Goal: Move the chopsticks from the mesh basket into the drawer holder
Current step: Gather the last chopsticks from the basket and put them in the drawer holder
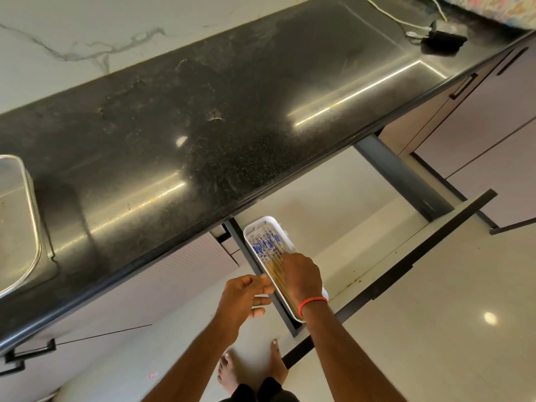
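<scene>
A white oblong drawer holder (262,222) lies at the left end of the pulled-out drawer (348,216). Several chopsticks (268,248) with blue-and-white patterned tops and tan shafts lie in it. My right hand (301,275), a red band on its wrist, rests on the chopsticks' shafts with fingers curled down over them. My left hand (242,294) pinches the holder's near left rim. The mesh basket (20,227) sits on the counter at the far left, only partly in view; nothing shows inside it.
The black granite countertop (203,126) overhangs the drawer. A black device with a white cable (441,42) lies at its far right end. Cabinet doors with black handles (464,85) stand to the right. My bare feet (252,369) are on the pale floor.
</scene>
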`<control>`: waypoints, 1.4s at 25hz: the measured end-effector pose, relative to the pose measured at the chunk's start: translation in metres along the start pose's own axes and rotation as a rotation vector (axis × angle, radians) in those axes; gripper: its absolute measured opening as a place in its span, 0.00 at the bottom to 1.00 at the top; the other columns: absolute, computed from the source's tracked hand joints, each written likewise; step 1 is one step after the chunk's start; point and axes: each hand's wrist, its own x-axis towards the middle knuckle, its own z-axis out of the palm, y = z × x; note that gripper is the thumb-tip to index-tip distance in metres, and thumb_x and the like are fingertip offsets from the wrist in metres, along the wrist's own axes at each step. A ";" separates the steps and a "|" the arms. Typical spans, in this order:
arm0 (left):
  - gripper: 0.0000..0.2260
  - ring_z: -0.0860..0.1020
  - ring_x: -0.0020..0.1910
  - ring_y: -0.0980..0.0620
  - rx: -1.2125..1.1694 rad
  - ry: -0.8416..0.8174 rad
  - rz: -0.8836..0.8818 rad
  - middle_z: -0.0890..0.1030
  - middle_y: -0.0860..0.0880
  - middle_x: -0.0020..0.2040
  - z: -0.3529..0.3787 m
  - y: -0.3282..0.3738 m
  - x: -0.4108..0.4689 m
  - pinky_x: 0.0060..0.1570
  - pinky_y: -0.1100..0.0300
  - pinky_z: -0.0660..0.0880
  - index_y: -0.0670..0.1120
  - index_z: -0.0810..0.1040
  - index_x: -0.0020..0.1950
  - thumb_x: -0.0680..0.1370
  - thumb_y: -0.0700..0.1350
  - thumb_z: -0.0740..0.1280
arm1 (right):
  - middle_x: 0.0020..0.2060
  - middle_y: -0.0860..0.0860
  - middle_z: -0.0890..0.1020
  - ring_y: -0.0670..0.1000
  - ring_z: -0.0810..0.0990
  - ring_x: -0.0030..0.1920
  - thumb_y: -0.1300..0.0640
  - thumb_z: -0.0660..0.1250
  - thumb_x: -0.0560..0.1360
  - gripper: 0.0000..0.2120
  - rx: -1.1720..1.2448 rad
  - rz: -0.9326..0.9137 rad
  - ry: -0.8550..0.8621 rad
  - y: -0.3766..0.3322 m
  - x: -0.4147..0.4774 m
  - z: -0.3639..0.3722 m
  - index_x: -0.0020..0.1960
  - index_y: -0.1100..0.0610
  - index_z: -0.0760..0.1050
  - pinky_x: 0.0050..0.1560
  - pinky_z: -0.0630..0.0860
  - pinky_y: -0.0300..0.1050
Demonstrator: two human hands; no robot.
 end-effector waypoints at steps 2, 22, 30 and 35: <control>0.08 0.87 0.41 0.53 0.006 -0.003 0.000 0.89 0.55 0.39 0.001 0.000 -0.002 0.38 0.60 0.81 0.49 0.84 0.49 0.79 0.52 0.69 | 0.55 0.56 0.82 0.58 0.81 0.56 0.58 0.57 0.82 0.12 -0.061 -0.036 -0.072 0.002 -0.003 0.004 0.60 0.57 0.76 0.54 0.80 0.51; 0.18 0.83 0.56 0.48 0.384 -0.258 -0.017 0.84 0.50 0.57 -0.007 -0.066 -0.070 0.54 0.53 0.83 0.49 0.82 0.57 0.70 0.52 0.79 | 0.71 0.58 0.69 0.58 0.77 0.62 0.60 0.76 0.72 0.38 1.036 0.636 0.278 0.101 -0.133 -0.048 0.76 0.54 0.61 0.60 0.76 0.53; 0.14 0.83 0.49 0.53 0.536 -0.005 0.202 0.81 0.54 0.54 0.031 -0.072 -0.073 0.46 0.69 0.79 0.54 0.78 0.50 0.71 0.44 0.79 | 0.57 0.60 0.80 0.58 0.81 0.54 0.69 0.72 0.73 0.26 1.384 0.669 0.165 0.081 -0.108 -0.037 0.67 0.58 0.69 0.49 0.84 0.55; 0.12 0.83 0.44 0.49 0.420 0.167 0.253 0.81 0.51 0.48 0.025 -0.068 -0.067 0.37 0.70 0.77 0.52 0.77 0.46 0.71 0.43 0.79 | 0.59 0.59 0.79 0.61 0.79 0.60 0.66 0.73 0.73 0.27 1.371 0.596 0.157 0.070 -0.088 -0.040 0.69 0.57 0.68 0.52 0.83 0.58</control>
